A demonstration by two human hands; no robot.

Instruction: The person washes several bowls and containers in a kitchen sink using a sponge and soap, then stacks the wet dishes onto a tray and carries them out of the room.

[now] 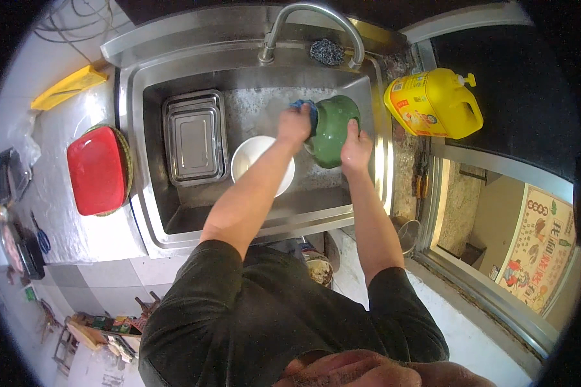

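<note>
My right hand (pixel 357 150) grips the rim of a green bowl (pixel 338 130), which is tipped on its side above the right part of the steel sink (pixel 266 215). Pressed against the bowl's left edge is a blue cloth (pixel 313 116), held in my left hand (pixel 294 126). Below my left forearm a white bowl (pixel 248 154) sits in the sink, partly covered by the arm. Stacked rectangular steel trays (pixel 197 140) lie against the sink's left side.
A curved steel faucet (pixel 314 10) arches over the back rim, near a steel-wool scourer (pixel 327 52). To the right stands a yellow detergent jug (pixel 431 104). A red tray (pixel 97 171) rests on the left counter, with a yellow holder (pixel 70 88) behind it and blue-handled scissors (pixel 42 238) farther left.
</note>
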